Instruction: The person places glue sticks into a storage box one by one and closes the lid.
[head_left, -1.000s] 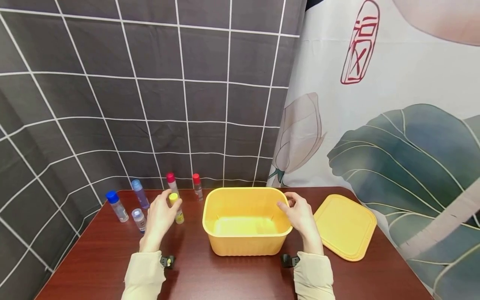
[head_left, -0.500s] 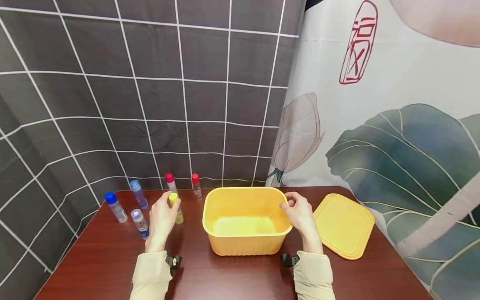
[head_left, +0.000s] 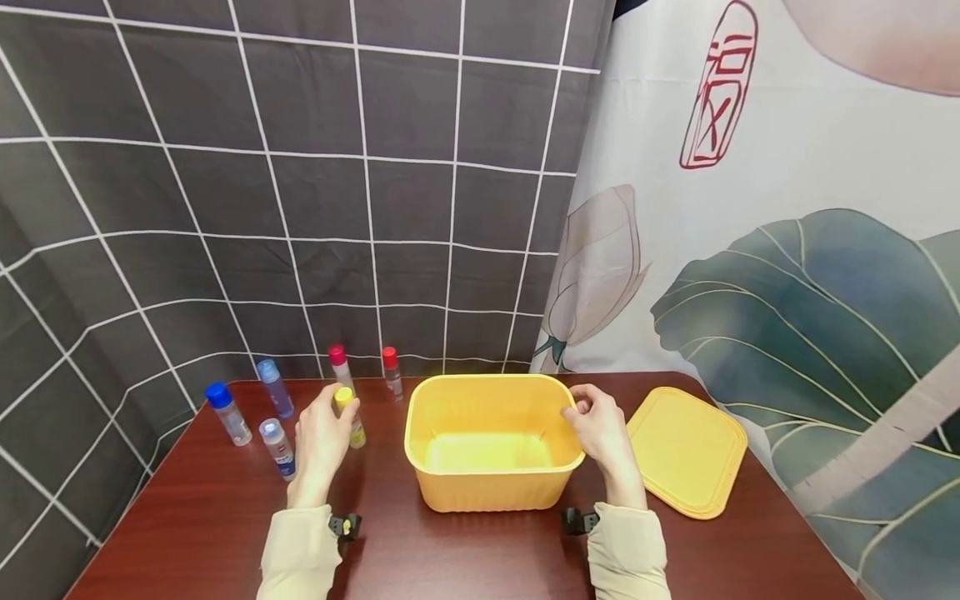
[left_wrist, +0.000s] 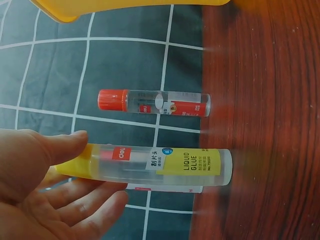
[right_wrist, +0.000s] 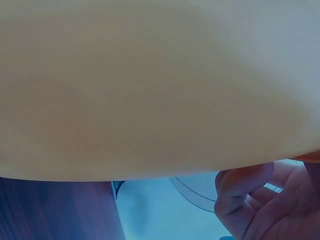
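Observation:
My left hand (head_left: 321, 442) pinches the yellow cap of a liquid glue bottle (left_wrist: 192, 165), thumb on one side and fingers on the other. The bottle stands upright on the table, left of a yellow plastic box (head_left: 495, 492). My right hand (head_left: 600, 429) grips the right rim of that open box, whose floor shows bare. In the right wrist view the box wall (right_wrist: 125, 100) fills most of the frame, and curled fingers (right_wrist: 245, 185) show at its edge. Behind the yellow-capped bottle stand a red-capped glue bottle (left_wrist: 155, 102) and a dark-pink-capped bottle (head_left: 339, 360).
Further left stand a blue-capped bottle (head_left: 228, 414), a light-blue-capped bottle (head_left: 275, 389) and a clear-capped bottle (head_left: 277, 448) close to my left hand. A yellow lid (head_left: 688, 450) lies right of the box. Hanging cloths (head_left: 405, 200) border the table's back.
My left forearm has shifted slightly to the right, showing more of the clear-capped bottle; the fingers stay at the yellow cap. The right hand and the box hold still.

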